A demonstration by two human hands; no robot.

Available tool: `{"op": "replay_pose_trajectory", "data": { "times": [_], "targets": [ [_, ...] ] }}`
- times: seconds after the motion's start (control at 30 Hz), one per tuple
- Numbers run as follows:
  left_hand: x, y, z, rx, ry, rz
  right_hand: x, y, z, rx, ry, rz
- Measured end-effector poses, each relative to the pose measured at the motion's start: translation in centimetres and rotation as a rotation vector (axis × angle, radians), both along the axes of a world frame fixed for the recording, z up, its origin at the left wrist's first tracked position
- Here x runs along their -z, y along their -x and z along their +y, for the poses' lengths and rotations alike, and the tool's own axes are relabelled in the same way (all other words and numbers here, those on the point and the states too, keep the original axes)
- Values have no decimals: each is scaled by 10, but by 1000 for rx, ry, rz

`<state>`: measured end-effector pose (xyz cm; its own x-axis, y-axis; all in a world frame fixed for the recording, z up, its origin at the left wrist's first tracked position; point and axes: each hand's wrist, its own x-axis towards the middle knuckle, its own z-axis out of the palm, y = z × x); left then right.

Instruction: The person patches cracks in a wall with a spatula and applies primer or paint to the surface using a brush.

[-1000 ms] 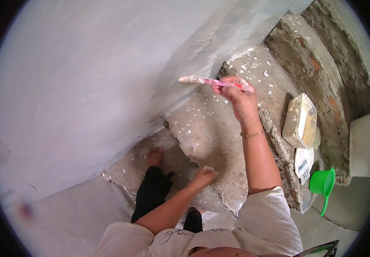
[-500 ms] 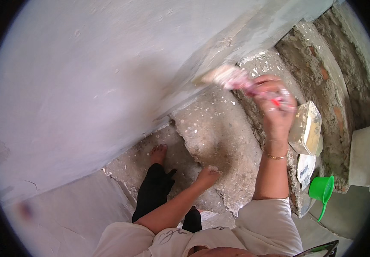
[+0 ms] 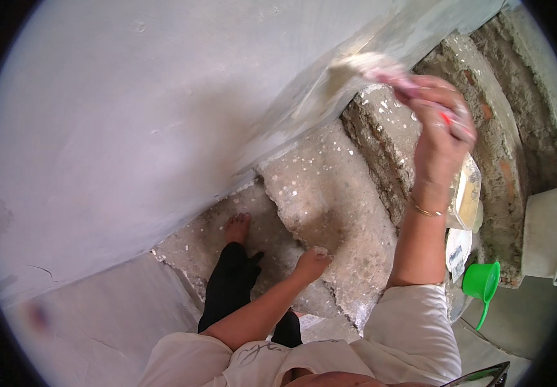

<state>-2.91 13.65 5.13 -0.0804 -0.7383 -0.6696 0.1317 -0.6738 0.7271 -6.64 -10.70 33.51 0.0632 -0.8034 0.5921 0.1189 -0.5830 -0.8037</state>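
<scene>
My right hand [image 3: 443,119] is wrapped round the red-pink handle of a paintbrush [image 3: 374,66], blurred by motion. Its pale bristles point left and meet or nearly meet the lower part of the grey wall [image 3: 162,97], beside a damp-looking streak. Whitish smears cover my fingers. Lower down, my left hand [image 3: 314,263] is closed above the edge of a rough concrete step [image 3: 317,174], with pale smears on its fingertips. What it holds, if anything, is hidden. A clear plastic tub [image 3: 467,193] with cream-coloured contents stands on a step, partly behind my right wrist.
Rough steps [image 3: 494,129] flecked with white climb toward the upper right along the wall. A green dipper [image 3: 481,280] and a folded printed paper [image 3: 457,250] lie near the tub. A white bucket [image 3: 547,232] stands at the far right. My bare foot [image 3: 238,227] rests on a lower step.
My right hand has moved up and to the right along the wall with the paintbrush, and the tub is now more covered by my wrist. My left hand stays almost in place.
</scene>
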Motion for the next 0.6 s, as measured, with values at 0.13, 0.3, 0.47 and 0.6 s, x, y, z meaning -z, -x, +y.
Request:
{"op": "replay_pose_trajectory", "data": {
  "times": [0.13,0.3,0.47,0.6],
  "targets": [
    [2,1,-4,41,-25,-10,-8,19,7,20,50,152],
    [-9,0,-5,33,14,-65,70,-5,-14,-47,-265,381],
    [-10,-1,-8,54,4,-45,51,-15,-33,-107,-222,167],
    [-10,2,-11,57,11,-114,-19,10,-27,-25,125,208]
  ]
}}
